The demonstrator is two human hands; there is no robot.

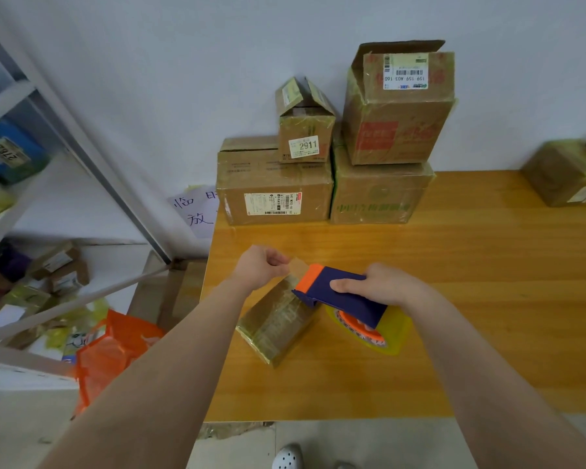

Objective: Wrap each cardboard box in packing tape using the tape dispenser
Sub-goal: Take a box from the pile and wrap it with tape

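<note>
Left hand [261,265] pinched sticky tape end [299,265]; right hand [388,286] gripped tape dispenser [339,294] tight. Small box [276,321] looked light, maybe slippery; best held by sides.

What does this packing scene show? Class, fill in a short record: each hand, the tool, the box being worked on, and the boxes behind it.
Left hand: pinches the free tape end
Right hand: grips the tape dispenser
Tool: blue body, orange front, yellowish roll
Working box: small, glossy with tape, lying on the wooden table
Behind: four stacked boxes by the wall, two on two
</note>
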